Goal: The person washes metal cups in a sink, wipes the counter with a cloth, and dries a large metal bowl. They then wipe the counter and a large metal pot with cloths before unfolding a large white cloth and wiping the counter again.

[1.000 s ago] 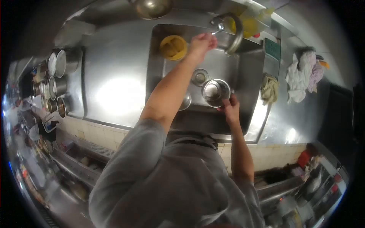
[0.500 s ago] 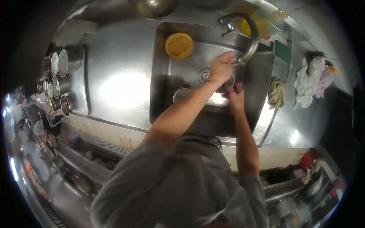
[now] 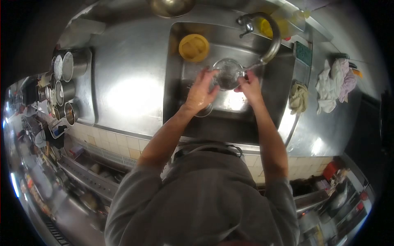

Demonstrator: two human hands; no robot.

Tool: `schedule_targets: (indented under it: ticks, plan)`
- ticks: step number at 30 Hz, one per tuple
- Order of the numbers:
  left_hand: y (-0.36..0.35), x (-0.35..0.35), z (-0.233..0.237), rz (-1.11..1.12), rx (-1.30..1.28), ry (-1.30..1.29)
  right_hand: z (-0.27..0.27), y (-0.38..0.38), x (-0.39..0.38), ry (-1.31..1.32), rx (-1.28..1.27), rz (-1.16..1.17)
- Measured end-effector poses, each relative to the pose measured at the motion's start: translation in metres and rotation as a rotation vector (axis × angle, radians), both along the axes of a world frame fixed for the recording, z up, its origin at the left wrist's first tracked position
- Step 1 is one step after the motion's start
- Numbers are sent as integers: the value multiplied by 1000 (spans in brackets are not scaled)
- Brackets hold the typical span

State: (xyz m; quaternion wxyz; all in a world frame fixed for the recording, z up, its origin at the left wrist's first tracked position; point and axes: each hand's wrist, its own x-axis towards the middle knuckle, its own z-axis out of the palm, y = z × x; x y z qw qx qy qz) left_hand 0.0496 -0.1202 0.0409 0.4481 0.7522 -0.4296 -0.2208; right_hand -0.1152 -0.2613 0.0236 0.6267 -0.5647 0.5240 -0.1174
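A clear round bowl (image 3: 228, 74), looking like glass, is held tilted inside the steel sink (image 3: 230, 131), just below the tap's spout. My right hand (image 3: 249, 87) grips its right rim between thumb and fingers. At the opposite rim is my left hand (image 3: 200, 93), fingertips over the edge and thumb apart, slightly blurred; wet marks show on its back. Partly hidden under the left hand, another clear round dish (image 3: 206, 110) lies in the sink. Farther back sits a yellow round dish or lid (image 3: 193, 48).
The curved tap (image 3: 276, 39) arches over the sink's right side. Along the right ledge lie a green scouring pad (image 3: 303, 53) and a beige cloth (image 3: 298, 98); white cloths (image 3: 326, 90) are beyond. Metal pots (image 3: 69, 65) stand far left, and a metal bowl (image 3: 171, 6) is behind the sink.
My left hand has left the tap's spout and come down left to the bowl's rim. The bowl has come up and left into fuller view, my right hand still at its right side.
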Motion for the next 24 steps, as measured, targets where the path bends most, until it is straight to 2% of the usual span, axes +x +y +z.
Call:
schedule_targets:
  ticks: [2, 4, 5, 8, 9, 11, 12, 14, 15, 17, 21, 24]
  plan:
    - [5, -2, 5, -224, 87, -25, 3, 8, 1, 34, 11, 22]
    - [5, 3, 1, -263, 130, -33, 3, 12, -3, -69, 169, -73]
    - [4, 4, -2, -307, 176, -41, 3, 13, -6, -64, 167, -73]
    - [0, 4, -28, -367, 176, -44, 1, 9, -11, -117, 171, -70]
    - [-2, 3, -32, -366, 175, -43, 0, 5, -13, -129, 93, -38]
    - [-8, 1, -40, -291, 233, -59, -3, -1, -15, -137, 17, -11]
    - [-11, 0, -50, -294, 230, -60, 1, -6, -13, -128, -54, 27]
    - [-14, -2, -75, -342, 407, -63, 14, -15, -6, -143, -138, 117]
    - [-19, -3, -81, -349, 407, -64, 17, -18, -1, -143, -138, 111]
    - [-28, -3, -94, -398, 592, -12, 24, -22, 9, -78, -51, 296]
    - [-38, -7, -149, -476, 548, -45, 59, -28, 35, -21, -67, 387]
    - [-40, -8, -175, -453, 650, -68, 68, -37, 47, 81, -105, 507]
